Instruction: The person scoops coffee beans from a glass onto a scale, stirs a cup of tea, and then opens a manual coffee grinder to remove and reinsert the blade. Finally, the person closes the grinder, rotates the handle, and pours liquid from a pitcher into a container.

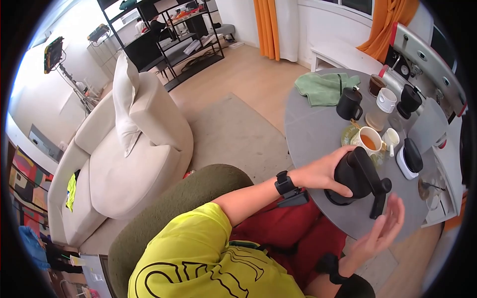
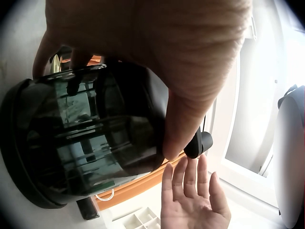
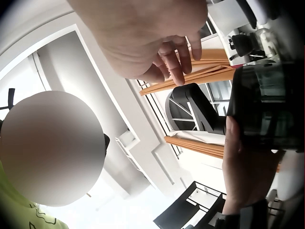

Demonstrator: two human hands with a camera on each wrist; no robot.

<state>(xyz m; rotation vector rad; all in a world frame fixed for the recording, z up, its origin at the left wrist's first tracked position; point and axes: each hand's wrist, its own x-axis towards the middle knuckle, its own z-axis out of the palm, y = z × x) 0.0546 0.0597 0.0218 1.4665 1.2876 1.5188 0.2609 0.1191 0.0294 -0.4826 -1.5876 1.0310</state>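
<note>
A black hand-crank grinder [image 1: 348, 176] with a dark see-through body stands near the front of the round grey table. My left hand [image 1: 325, 169] grips its side, thumb toward me and fingers round the far side. The crank arm [image 1: 365, 166] reaches out from the top toward my right hand and ends in a black knob [image 1: 378, 204]. Just beyond that knob is my right hand [image 1: 381, 232], fingers extended and holding nothing. In the left wrist view its palm [image 2: 195, 210] faces the camera, fingertips right by the knob. The right wrist view shows the crank below the loosely bent fingers [image 3: 171, 62].
Behind the grinder stands a cup [image 1: 368, 141] of amber liquid on a green saucer. A black pitcher [image 1: 350, 105], a green cloth [image 1: 322, 89], a white mug [image 1: 386, 101] and a white container with a black top [image 1: 410, 160] share the table [image 1: 305, 131]. A silver machine [image 1: 427, 62] is at far right.
</note>
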